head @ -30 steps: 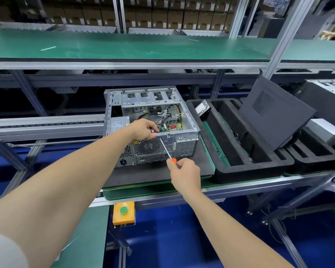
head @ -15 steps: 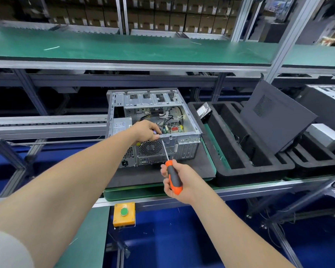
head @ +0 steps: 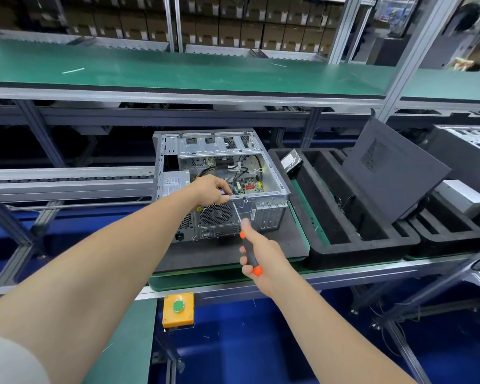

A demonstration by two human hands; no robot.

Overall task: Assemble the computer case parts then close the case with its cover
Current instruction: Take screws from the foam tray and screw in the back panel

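- The computer case (head: 214,217) lay on its side with the open face up, on a dark mat (head: 227,253) on the desk (head: 358,273). Its fan and back panel faced the person.
- Inside it, cables and a green board showed near the back wall.
- The left hand (head: 209,189) sat at the upper back rim of the computer case, fingers and thumb curled and pinching there. A purple speck showed between them, perhaps a small part, but it was too small to be sure.
- The right hand (head: 263,254) was closed round the black and orange handle of a screwdriver (head: 250,254). The shaft slanted up toward the rim, its tip just beside the left fingertips.
- Right of the mat stood a black foam tray (head: 344,245), touching it.
- The dark cover (head: 394,167) leaned upright in that tray, and a hard drive (head: 291,162) rested at the tray's far left corner.
- Below the desk edge hung a yellow box with a green button (head: 178,307).
- A green shelf (head: 178,70) ran above, with brown boxes stacked behind it.
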